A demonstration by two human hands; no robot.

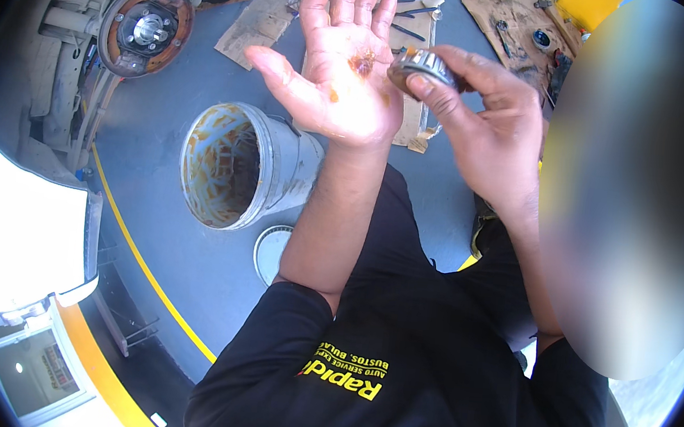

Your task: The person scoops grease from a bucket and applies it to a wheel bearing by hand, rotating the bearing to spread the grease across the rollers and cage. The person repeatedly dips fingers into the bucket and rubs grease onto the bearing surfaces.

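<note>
My left hand (328, 101) is held palm up with its fingers stretched out, in front of my chest. A dab of amber-brown grease (362, 64) lies in the middle of the palm, with smaller smears around it. My right hand (499, 122) pinches a metal roller bearing (429, 64) between thumb and fingers. The bearing is tilted, with its rollers showing along the upper side and a little grease on its edge. It is close beside the left palm; whether they touch, I cannot tell.
An open white bucket (269, 153), grease-smeared inside, is tipped left of my forearm, near a round lid (271, 249). At upper left is a wheel hub with brake shoes (150, 29). Cardboard sheets (254, 28) lie ahead; another (493, 10) carries tools. A large blur covers the right.
</note>
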